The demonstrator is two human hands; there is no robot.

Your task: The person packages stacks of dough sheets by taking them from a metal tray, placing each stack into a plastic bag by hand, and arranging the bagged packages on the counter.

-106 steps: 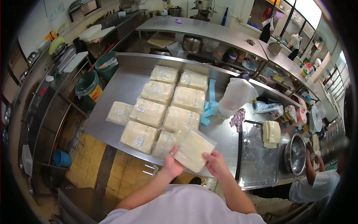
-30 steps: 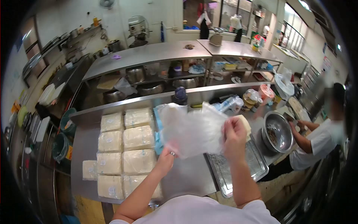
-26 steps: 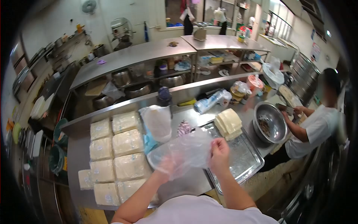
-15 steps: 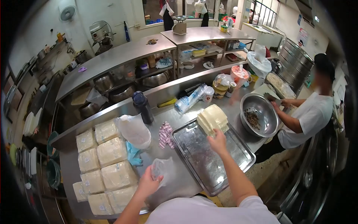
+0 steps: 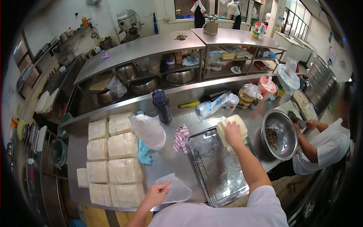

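A stack of pale square dough sheets [image 5: 239,122] lies at the far right end of a metal tray [image 5: 215,170]. My right hand [image 5: 232,134] is over its near left side, fingers bent around the sheets; the thumb is hard to see. At the table's near edge, my left hand [image 5: 155,193], with a ring on one finger, holds a clear plastic bag [image 5: 176,191] by its left side. The bag is spread out flat, and one finger stretches across it. Wrapped packs of pale sheets [image 5: 123,145] stand in rows to the left.
A white plastic bag [image 5: 149,132], a dark bottle [image 5: 162,106] and a striped cloth [image 5: 181,139] sit beyond my hands. To the right, a co-worker [image 5: 321,140] holds a knife by a steel bowl [image 5: 280,134] of dark chopped food. Jars [image 5: 249,96] line the back.
My right hand has moved from the stack's near edge up onto it. The plastic bag at my left hand has spread wider and lower. The view has turned left.
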